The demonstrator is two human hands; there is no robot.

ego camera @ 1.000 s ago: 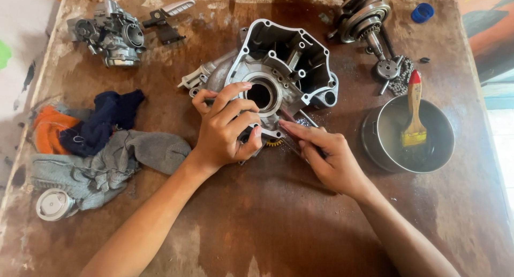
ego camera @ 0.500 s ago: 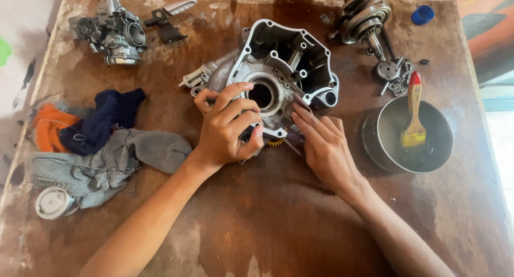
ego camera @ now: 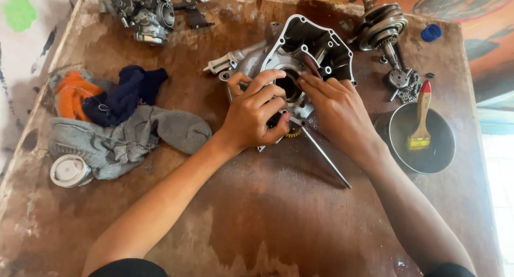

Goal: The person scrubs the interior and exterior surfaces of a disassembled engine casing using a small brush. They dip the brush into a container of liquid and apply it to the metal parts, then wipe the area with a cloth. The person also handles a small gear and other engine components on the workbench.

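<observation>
Engine casing [ego camera: 316, 52]: grey cast metal, laid flat near the far middle of the worn brown table [ego camera: 257, 218], open side up, so that its round bore can be reached from above.

Left hand [ego camera: 256, 112]: curled over the near edge of the casing, fingers bent and close together; it appears to be pressed down to steady the part. A small dark piece is partly hidden under the fingertips; whether it is gripped cannot be told.

Right hand [ego camera: 337, 108]: laid against the casing from the right, fingers straight and together, tips at the rim of the bore.

Thin metal rod [ego camera: 324, 154]: slanted on the table from under the hands toward the near right; a small toothed brass-coloured gear [ego camera: 293, 133] is seen at its upper end.

Round dark pan [ego camera: 423, 138]: set to the right, a paintbrush [ego camera: 421, 119] with a red-tipped handle rested in it.

Rags [ego camera: 120, 122]: grey, blue and orange, heaped at the left.

Crankshaft [ego camera: 383, 33] and carburettor [ego camera: 144, 9]: kept at the far edge, apart from the work.
</observation>
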